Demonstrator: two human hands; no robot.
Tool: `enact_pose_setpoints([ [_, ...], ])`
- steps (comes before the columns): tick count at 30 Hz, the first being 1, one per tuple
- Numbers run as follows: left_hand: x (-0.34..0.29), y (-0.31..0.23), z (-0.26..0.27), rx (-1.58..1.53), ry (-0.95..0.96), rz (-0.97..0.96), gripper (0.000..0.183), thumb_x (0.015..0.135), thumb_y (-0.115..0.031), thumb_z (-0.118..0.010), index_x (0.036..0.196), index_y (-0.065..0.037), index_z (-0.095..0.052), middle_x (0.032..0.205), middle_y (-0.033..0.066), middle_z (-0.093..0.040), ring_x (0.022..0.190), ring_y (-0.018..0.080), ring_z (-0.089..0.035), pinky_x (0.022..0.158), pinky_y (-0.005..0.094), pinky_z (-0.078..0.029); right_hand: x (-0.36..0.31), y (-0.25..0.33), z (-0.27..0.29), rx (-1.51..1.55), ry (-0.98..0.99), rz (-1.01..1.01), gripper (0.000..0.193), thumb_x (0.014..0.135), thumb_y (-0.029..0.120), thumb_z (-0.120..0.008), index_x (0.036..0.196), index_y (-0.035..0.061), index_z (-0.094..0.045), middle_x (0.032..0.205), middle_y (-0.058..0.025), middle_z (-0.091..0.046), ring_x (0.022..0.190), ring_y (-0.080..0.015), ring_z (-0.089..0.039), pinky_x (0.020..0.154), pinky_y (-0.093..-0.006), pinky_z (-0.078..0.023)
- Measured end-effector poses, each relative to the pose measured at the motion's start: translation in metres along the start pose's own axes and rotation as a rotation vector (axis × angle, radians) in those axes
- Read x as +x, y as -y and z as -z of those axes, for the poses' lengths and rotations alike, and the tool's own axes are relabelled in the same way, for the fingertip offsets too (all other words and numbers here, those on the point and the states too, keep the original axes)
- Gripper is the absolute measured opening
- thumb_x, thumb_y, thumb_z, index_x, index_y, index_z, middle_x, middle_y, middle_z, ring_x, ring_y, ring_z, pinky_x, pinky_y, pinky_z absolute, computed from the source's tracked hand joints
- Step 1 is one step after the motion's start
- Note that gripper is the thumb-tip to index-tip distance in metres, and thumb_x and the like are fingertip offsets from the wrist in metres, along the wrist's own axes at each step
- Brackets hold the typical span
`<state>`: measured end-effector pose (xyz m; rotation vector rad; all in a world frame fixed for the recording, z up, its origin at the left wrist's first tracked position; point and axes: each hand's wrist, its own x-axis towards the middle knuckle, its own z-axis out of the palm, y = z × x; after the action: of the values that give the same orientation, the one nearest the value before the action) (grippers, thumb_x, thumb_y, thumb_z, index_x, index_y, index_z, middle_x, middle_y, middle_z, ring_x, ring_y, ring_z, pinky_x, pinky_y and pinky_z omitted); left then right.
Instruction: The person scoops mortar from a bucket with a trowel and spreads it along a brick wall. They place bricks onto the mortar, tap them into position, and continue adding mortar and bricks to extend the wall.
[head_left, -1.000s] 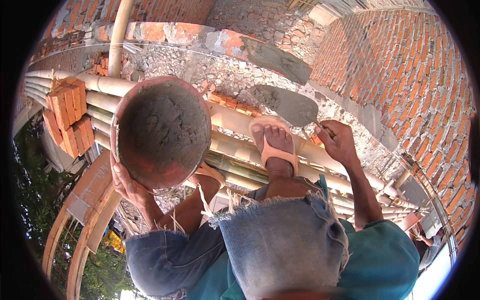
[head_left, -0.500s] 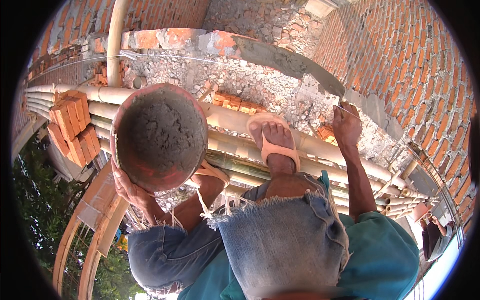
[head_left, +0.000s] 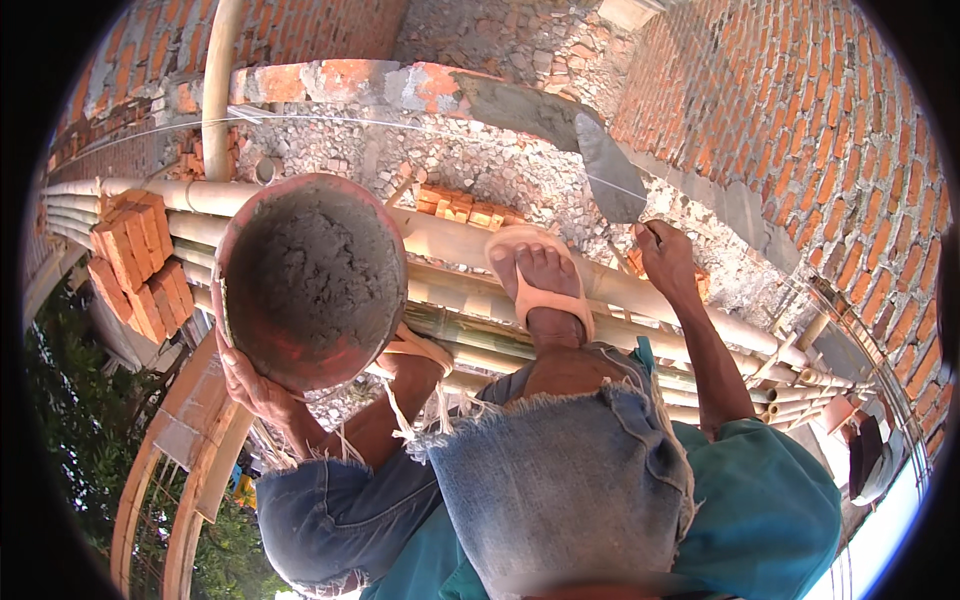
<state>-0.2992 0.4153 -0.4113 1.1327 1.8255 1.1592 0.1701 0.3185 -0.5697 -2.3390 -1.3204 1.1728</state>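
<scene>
My left hand [head_left: 258, 385] grips the lower left rim of a round reddish bucket [head_left: 228, 330], tilted so that its mouth faces me. Grey wet mortar [head_left: 325, 265] fills much of it. In my right hand [head_left: 668, 258] is the handle of a pointing trowel [head_left: 607, 172], fingers closed round it. The grey blade points away from me, beside the low brick wall [head_left: 350, 78], its tip near the wall's top. A layer of fresh mortar [head_left: 520, 108] covers the wall top left of the blade. A thin white string [head_left: 400, 124] runs along the wall's near side.
My sandalled feet rest on bamboo poles [head_left: 455, 240], with rubble [head_left: 330, 150] below. Stacked bricks [head_left: 140, 255] sit on the poles at left; more bricks [head_left: 465, 207] lie beyond them. An upright bamboo pole [head_left: 217, 90] stands far left. A tall brick wall [head_left: 800, 120] rises at right.
My right hand has moved left and nearer to me, and the trowel blade has turned to show its broad face. My left hand still holds the bucket; the view has shifted slightly.
</scene>
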Motion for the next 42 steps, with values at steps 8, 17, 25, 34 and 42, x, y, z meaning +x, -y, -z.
enact_pose_setpoints([
  [8, 0.002, 0.000, -0.002, 0.008, 0.000, -0.004, 0.068, 0.111, -0.047, -0.039, 0.154, 0.005, -0.044, 0.153, 0.0184, -0.050, 0.139, 0.0292, -0.050, 0.117, 0.0420, -0.039, -0.001, 0.000, 0.012, 0.486, 0.129, -0.343, 0.037, 0.106, 0.033, -0.054, 0.097, -0.0012, -0.065, 0.078, -0.0041, -0.061, 0.061, -0.0097, -0.058, 0.053, -0.0277, -0.047],
  [17, 0.000, 0.013, 0.017, 0.033, 0.016, -0.028, 0.065, 0.111, -0.044, -0.041, 0.153, 0.005, -0.046, 0.152, 0.0182, -0.052, 0.138, 0.0280, -0.051, 0.117, 0.0405, -0.039, 0.030, 0.036, -0.020, 0.262, -0.130, -0.088, 0.031, 0.104, 0.028, -0.059, 0.105, -0.0037, -0.062, 0.090, -0.0163, -0.066, 0.077, -0.0287, -0.066, 0.068, -0.0399, -0.055],
  [25, -0.001, 0.023, 0.027, 0.036, -0.042, 0.052, 0.064, 0.111, -0.043, -0.042, 0.153, 0.006, -0.046, 0.153, 0.0178, -0.051, 0.139, 0.0282, -0.050, 0.118, 0.0409, -0.038, 0.059, 0.063, -0.003, -0.533, -0.263, 0.209, 0.027, 0.092, 0.010, -0.066, 0.114, 0.0007, -0.053, 0.111, -0.0215, -0.057, 0.098, -0.0460, -0.065, 0.078, -0.0553, -0.055],
  [34, 0.001, 0.009, 0.011, -0.030, 0.013, -0.003, 0.067, 0.111, -0.045, -0.042, 0.154, 0.006, -0.044, 0.154, 0.0182, -0.050, 0.139, 0.0289, -0.050, 0.118, 0.0417, -0.038, 0.051, 0.094, -0.013, -0.166, -0.194, 0.346, 0.020, 0.093, 0.010, -0.065, 0.109, 0.0017, -0.055, 0.105, -0.0210, -0.059, 0.095, -0.0443, -0.065, 0.078, -0.0534, -0.054],
  [42, 0.002, 0.013, 0.012, -0.076, 0.033, -0.008, 0.066, 0.111, -0.045, -0.041, 0.154, 0.005, -0.043, 0.155, 0.0178, -0.049, 0.141, 0.0290, -0.049, 0.119, 0.0424, -0.038, 0.007, 0.042, 0.046, -0.712, 0.114, 0.100, 0.019, 0.094, 0.015, -0.061, 0.110, 0.0061, -0.059, 0.102, -0.0163, -0.066, 0.094, -0.0383, -0.069, 0.082, -0.0495, -0.056],
])
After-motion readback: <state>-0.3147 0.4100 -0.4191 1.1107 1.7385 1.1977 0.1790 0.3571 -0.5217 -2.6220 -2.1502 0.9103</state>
